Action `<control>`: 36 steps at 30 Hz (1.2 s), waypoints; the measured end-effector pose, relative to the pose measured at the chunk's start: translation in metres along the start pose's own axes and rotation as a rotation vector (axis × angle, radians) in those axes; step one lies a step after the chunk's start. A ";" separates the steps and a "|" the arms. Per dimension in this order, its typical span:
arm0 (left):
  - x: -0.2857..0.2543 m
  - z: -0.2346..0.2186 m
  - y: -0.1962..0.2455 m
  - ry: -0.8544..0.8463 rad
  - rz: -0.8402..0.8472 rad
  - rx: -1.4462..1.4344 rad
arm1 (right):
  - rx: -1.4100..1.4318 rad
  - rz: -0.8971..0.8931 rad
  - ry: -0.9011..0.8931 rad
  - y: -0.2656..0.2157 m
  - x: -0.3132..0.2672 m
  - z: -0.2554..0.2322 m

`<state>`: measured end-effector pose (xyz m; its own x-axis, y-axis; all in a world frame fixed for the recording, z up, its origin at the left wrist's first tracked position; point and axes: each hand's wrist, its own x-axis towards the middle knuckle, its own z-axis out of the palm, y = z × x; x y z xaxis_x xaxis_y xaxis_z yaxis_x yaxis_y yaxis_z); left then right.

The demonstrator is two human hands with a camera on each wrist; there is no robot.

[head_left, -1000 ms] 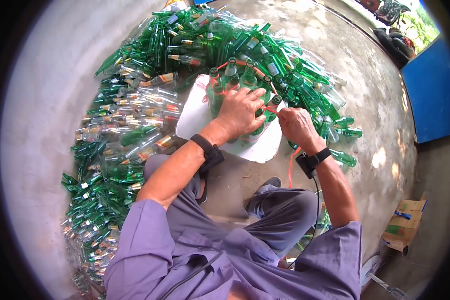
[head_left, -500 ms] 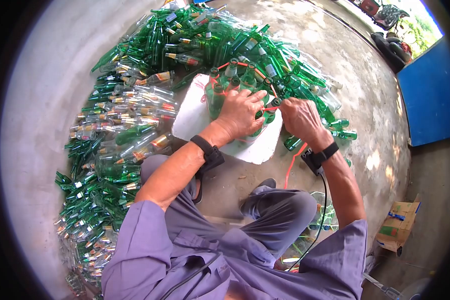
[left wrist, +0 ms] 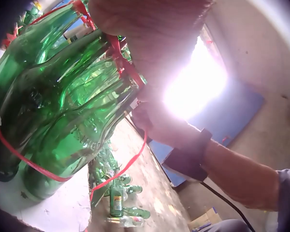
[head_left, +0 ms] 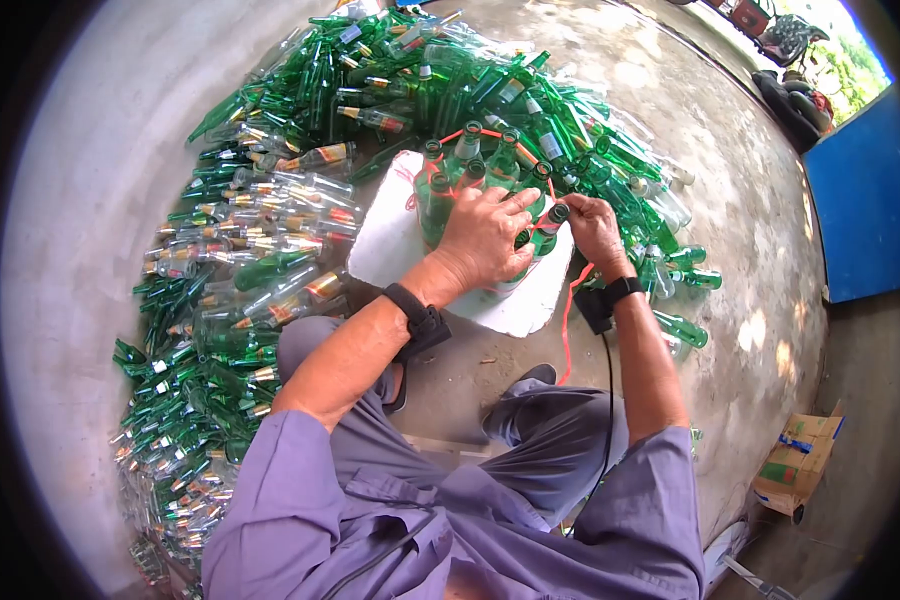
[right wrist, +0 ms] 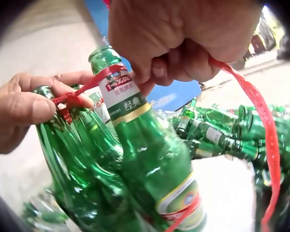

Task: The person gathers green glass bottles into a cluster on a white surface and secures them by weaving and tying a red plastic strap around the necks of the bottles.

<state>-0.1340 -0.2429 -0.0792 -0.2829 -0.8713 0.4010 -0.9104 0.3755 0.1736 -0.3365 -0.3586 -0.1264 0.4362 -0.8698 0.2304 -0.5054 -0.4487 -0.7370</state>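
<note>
A cluster of upright green glass bottles [head_left: 436,212] stands on a white board [head_left: 382,232], with red plastic ribbon running round the bodies and between the necks. My left hand [head_left: 485,235] lies over the near necks. In the right wrist view, its thumb and fingers [right wrist: 41,111] grip a bottle neck beside a red ribbon knot [right wrist: 70,99]. My right hand [head_left: 594,230] is at the cluster's right side, fingers curled on the red ribbon [right wrist: 268,140]. One stretch passes across the neck of a labelled bottle [right wrist: 130,104]; the loose tail [head_left: 567,335] hangs below the hand.
Large heaps of green bottles [head_left: 320,95] and clear bottles [head_left: 280,205] curve along the wall and behind the board. Several loose green bottles [head_left: 682,328] lie at right. A blue panel [head_left: 875,200] and a cardboard box [head_left: 798,462] stand farther right.
My right hand first moves slightly up and right with the ribbon, then turns and drops lower beside the nearest right bottle. The left hand stays on the necks.
</note>
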 end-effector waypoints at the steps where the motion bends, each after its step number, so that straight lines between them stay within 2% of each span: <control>1: 0.000 -0.001 0.000 0.007 0.004 -0.016 | 0.048 -0.036 0.044 0.006 -0.004 0.011; 2: -0.001 -0.002 -0.001 0.014 0.009 -0.032 | 0.117 0.032 0.052 0.013 -0.007 0.018; 4: -0.004 -0.004 -0.003 0.044 0.026 -0.079 | 0.255 0.099 0.073 -0.003 -0.012 0.017; 6: -0.011 -0.007 -0.001 0.078 0.042 -0.130 | 0.252 0.084 0.071 -0.004 -0.012 0.015; 8: -0.034 -0.014 0.007 0.244 -0.087 -0.228 | 0.254 0.068 0.064 -0.003 -0.013 0.016; 10: -0.058 -0.022 0.009 0.301 -0.205 -0.175 | 0.143 0.081 0.057 -0.001 -0.011 0.015; 12: -0.078 -0.018 0.005 0.351 -0.381 -0.224 | 0.173 0.063 0.076 -0.002 -0.013 0.017; 14: -0.095 0.002 -0.005 0.334 -0.440 -0.271 | 0.231 0.113 0.086 -0.002 -0.014 0.019; 16: -0.100 0.020 -0.007 0.211 -0.610 -0.514 | 0.224 0.096 0.100 -0.002 -0.014 0.021; 18: -0.096 0.035 -0.006 0.176 -0.614 -0.559 | 0.161 0.139 0.107 -0.001 -0.015 0.021; 20: -0.093 0.051 0.003 0.151 -0.630 -0.351 | 0.198 0.094 0.156 -0.001 -0.016 0.026; 24: -0.089 0.070 0.009 0.200 -0.729 -0.421 | 0.151 0.122 0.213 -0.004 -0.022 0.033; 26: -0.091 0.077 0.001 0.228 -0.712 -0.443 | 0.143 0.108 0.254 -0.005 -0.026 0.038; 28: -0.096 0.080 -0.013 0.255 -0.701 -0.463 | 0.023 0.168 0.228 -0.011 -0.032 0.041; 30: -0.099 0.082 -0.032 0.195 -0.653 -0.468 | -0.017 0.131 0.283 -0.029 -0.044 0.043; 31: -0.099 0.080 -0.041 0.275 -0.608 -0.469 | -0.012 0.170 0.274 -0.031 -0.048 0.047; 32: -0.098 0.077 -0.055 0.272 -0.611 -0.470 | -0.006 0.209 0.264 -0.034 -0.052 0.051; 34: -0.090 0.056 -0.088 0.042 -0.603 -0.714 | 0.043 0.201 0.291 -0.049 -0.060 0.058; 35: -0.091 0.070 -0.115 0.027 -0.608 -0.970 | 0.112 0.232 0.282 -0.051 -0.065 0.067; 36: -0.087 0.060 -0.121 0.026 -0.603 -0.968 | 0.180 0.261 0.275 -0.054 -0.069 0.074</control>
<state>-0.0177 -0.2314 -0.1891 0.1387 -0.9898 0.0334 -0.2780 -0.0065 0.9606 -0.2846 -0.2592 -0.1497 0.0834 -0.9829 0.1643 -0.4236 -0.1842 -0.8869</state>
